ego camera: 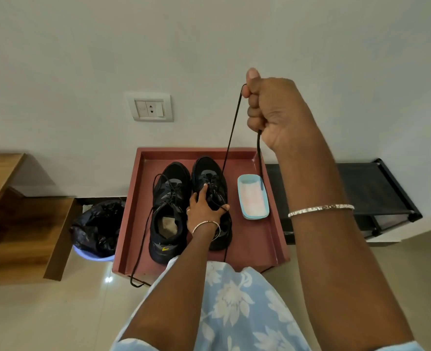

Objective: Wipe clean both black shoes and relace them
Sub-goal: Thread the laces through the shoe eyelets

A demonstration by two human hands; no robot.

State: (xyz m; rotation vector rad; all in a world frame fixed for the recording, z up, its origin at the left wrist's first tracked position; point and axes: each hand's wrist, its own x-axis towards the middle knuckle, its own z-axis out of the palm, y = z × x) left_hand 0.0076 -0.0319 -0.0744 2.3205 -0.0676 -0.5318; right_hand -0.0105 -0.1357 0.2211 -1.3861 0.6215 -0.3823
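Note:
Two black shoes stand side by side on a maroon tray [253, 239]. The left shoe [167, 211] has loose laces trailing over the tray's front edge onto the floor. My left hand [204, 211] rests on the right shoe [210, 178], its fingers spread over the tongue and eyelets. My right hand [272, 112] is raised high and grips a black lace [231, 138], pulled taut up from the right shoe. The lace's free end hangs from my fist down over the dish.
A light blue dish [253, 197] with something pale in it sits on the tray right of the shoes. A black bag in a blue bin [96, 229] stands left of the tray, with wooden furniture [19, 214] further left. A black rack [376, 196] stands right. A wall socket [150, 107] is behind.

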